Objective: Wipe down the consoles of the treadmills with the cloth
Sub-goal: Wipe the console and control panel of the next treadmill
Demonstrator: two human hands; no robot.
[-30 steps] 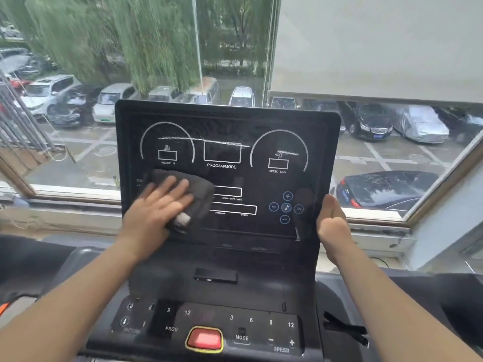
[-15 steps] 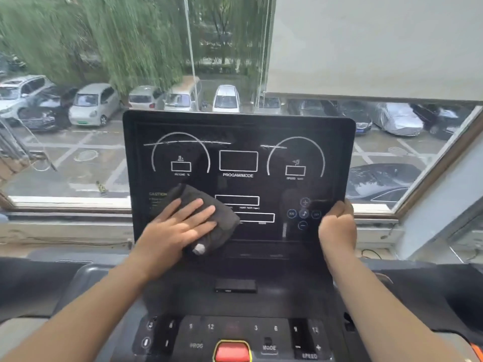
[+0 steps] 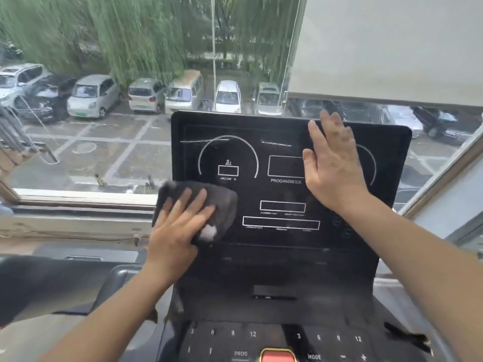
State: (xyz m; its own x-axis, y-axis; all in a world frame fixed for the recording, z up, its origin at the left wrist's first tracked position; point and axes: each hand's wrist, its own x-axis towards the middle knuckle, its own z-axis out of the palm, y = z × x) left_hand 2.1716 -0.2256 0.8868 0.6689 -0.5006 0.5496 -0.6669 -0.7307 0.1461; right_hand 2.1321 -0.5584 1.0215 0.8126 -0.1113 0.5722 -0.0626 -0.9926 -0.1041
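Dark grey cloth (image 3: 222, 202) is pressed against the lower left part of the treadmill console (image 3: 282, 246) by the left hand (image 3: 177, 226), whose fingers are spread nearly straight on top of it. The right hand (image 3: 332, 168) is held wide, fingers straight, over the upper right of the panel; whether it touches cannot be told. On the panel "INCLINE %" and "PROGAM/MODE" can be read, and lower down "PROG", "MODE" and the numbers 3, 6, 9, 12 near a red button (image 3: 278, 357).

The left grip (image 3: 180, 226) presses a dark cloth (image 3: 224, 202) with straight fingers against the console (image 3: 366, 231) near its left edge. The right grip (image 3: 332, 163), fingers straight, lies over the console's upper right part.
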